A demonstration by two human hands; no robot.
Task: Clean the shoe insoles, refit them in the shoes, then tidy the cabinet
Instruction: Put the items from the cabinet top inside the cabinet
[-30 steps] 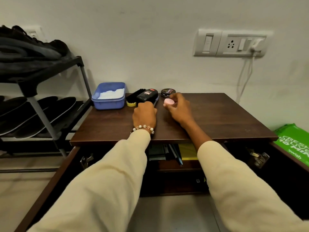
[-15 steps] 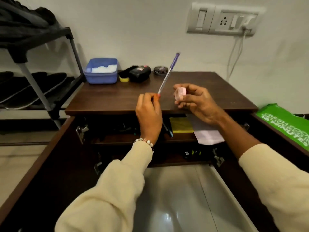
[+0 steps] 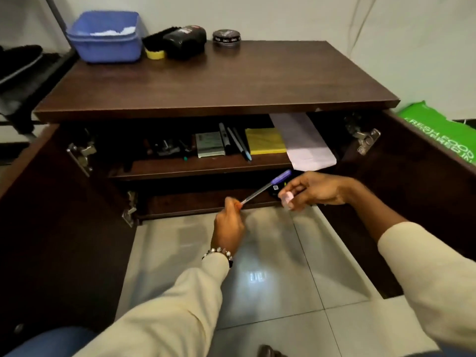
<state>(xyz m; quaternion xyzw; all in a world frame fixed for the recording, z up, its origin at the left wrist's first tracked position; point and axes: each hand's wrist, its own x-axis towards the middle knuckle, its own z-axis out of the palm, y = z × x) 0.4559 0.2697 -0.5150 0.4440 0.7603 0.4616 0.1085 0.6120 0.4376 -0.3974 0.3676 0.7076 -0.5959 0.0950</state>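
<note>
Two hands are low in front of the open cabinet (image 3: 216, 104) as I watch. My view has the left hand (image 3: 228, 229) with knuckles up, wrist cocked, its fingertips pinching the orange end of a slim clear pen (image 3: 265, 188) whose purple cap slants up to the right. Over there the right hand (image 3: 315, 188) reaches in from the side, fingers curled round a small pink round thing (image 3: 287, 199), blurred, so I can't tell what it is. Both sleeves are cream cloth, and a bead bracelet (image 3: 219, 252) rings the left wrist.

Just behind, I see the dark wooden shelf (image 3: 201, 167) carrying pens, a yellow pad (image 3: 265, 141), a small booklet and a white sheet (image 3: 306, 143) hanging over its edge. On the smooth brown top sit a blue plastic tub (image 3: 104, 37), a black brush (image 3: 158, 42) with a yellow end, a black bottle (image 3: 184, 39) and a round tin (image 3: 226, 37). Dark flat insoles (image 3: 19, 60) lie on the rack at far left. Glossy tiles below.
</note>
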